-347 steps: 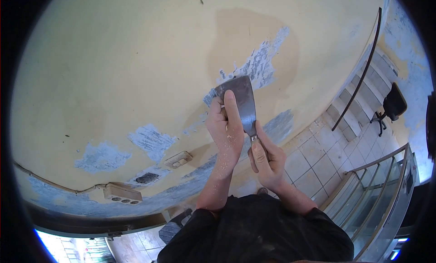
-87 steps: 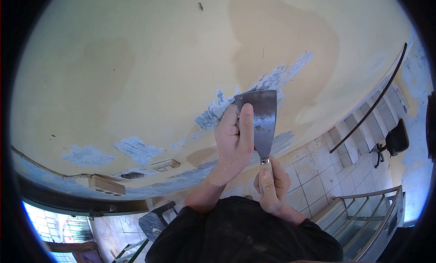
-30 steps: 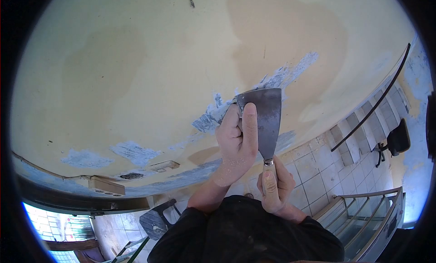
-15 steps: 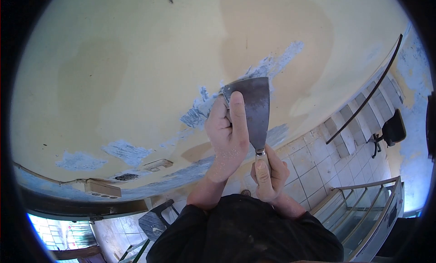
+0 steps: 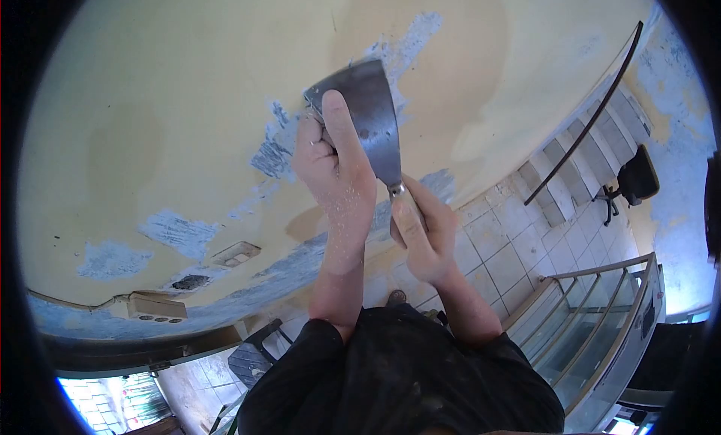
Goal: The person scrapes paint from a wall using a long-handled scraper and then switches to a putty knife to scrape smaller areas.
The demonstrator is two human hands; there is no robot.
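Observation:
My right hand (image 5: 428, 228) is wrapped round the pale handle of a wide metal scraper (image 5: 368, 120), thumb along the handle. My left hand (image 5: 334, 157) grips the left side of the blade, its thumb flat on the metal and its fingers curled beneath. Pale dust and flakes cover my left hand and wrist. The blade's top edge lies at the yellow wall (image 5: 225, 67), beside a scraped blue-grey patch (image 5: 413, 41). Another scraped patch (image 5: 274, 146) shows left of my left hand.
A socket strip (image 5: 156, 307) and a hole (image 5: 191, 282) are low on the wall. A dark rail (image 5: 586, 131) runs beside white steps (image 5: 578, 168). An office chair (image 5: 638, 176) and a glass-paned frame (image 5: 593, 322) stand right; a folding step (image 5: 251, 356) stands lower left.
Both hands and the scraper have moved up and left in view, further up the wall. The surroundings have shifted slightly left and up. Both hands keep their hold.

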